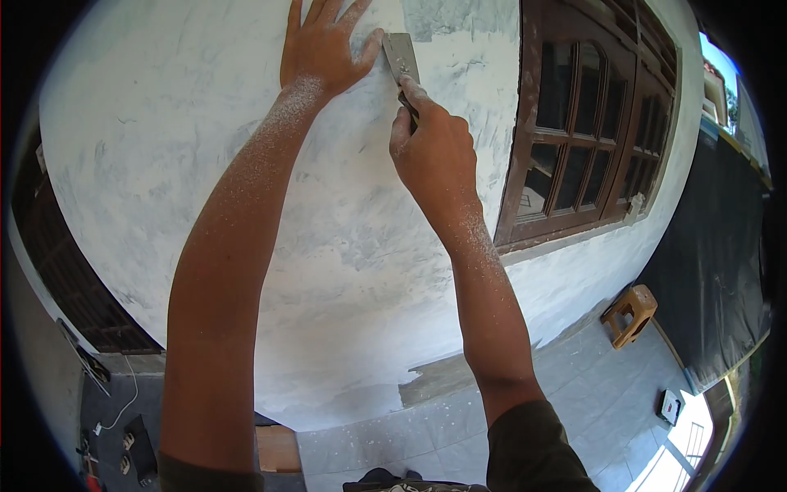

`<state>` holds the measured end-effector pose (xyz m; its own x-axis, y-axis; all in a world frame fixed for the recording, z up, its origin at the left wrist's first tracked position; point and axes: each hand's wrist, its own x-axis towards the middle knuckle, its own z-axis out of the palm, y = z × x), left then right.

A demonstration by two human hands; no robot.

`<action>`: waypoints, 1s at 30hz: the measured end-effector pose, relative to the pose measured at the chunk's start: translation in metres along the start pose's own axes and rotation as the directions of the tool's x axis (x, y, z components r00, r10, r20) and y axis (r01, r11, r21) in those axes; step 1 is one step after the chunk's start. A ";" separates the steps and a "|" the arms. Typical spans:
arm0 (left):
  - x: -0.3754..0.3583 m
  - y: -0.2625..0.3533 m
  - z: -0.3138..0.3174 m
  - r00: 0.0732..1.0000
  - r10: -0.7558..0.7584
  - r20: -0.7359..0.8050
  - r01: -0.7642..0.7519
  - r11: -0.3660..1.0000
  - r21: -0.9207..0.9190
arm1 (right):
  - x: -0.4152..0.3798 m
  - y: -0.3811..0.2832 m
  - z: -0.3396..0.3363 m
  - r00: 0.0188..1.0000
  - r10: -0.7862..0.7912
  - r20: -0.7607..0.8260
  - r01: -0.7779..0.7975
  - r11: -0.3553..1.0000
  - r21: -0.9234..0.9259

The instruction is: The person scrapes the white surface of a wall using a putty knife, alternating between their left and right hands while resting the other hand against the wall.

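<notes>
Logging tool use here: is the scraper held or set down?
Held: the right hand grips the handle of the scraper, its blade extending beyond the fingers.

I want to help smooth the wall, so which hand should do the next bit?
Probably the right hand: its fingers already hold the scraper against the wall. The left hand has no tool.

The streaky white-and-grey plastered wall (352, 213) surrounds a dark brown wooden-framed window (574, 123) with rectangular panes.
</notes>
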<state>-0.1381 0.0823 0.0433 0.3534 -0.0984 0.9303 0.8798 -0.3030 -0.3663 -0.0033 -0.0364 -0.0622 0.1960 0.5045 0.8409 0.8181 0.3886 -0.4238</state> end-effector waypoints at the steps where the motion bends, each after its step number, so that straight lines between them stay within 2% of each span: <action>1: -0.002 -0.001 0.000 1.000 -0.001 0.005 0.001 1.000 0.001 | 0.000 -0.001 -0.001 1.000 0.003 0.003 -0.003 1.000 0.003; 7: -0.002 -0.001 0.002 1.000 -0.001 -0.029 0.001 1.000 -0.008 | -0.009 0.003 0.002 0.997 -0.054 -0.053 0.056 0.998 0.038; 10: -0.003 0.000 0.001 1.000 -0.002 -0.025 0.001 1.000 -0.021 | 0.001 -0.002 0.000 1.000 0.014 -0.006 -0.014 0.999 0.046; 15: -0.001 0.000 -0.001 1.000 -0.007 -0.018 0.007 1.000 -0.008 | -0.014 0.003 0.001 0.996 -0.059 -0.066 0.061 0.998 0.030; 19: -0.003 0.001 -0.001 1.000 -0.002 -0.023 0.002 1.000 0.007 | 0.002 -0.002 -0.005 1.000 0.019 0.003 -0.020 0.999 0.026; 21: -0.001 0.000 0.001 1.000 -0.005 -0.022 0.006 1.000 0.011 | 0.001 0.001 -0.007 1.000 -0.020 -0.018 0.021 1.000 0.020; 30: -0.003 0.002 -0.004 1.000 -0.009 -0.015 0.009 1.000 -0.004 | 0.002 0.002 -0.008 0.999 -0.026 -0.031 0.027 1.000 0.010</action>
<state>-0.1386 0.0787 0.0397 0.3405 -0.1101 0.9338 0.8818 -0.3072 -0.3577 0.0026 -0.0407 -0.0590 0.1909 0.4704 0.8616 0.8174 0.4098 -0.4048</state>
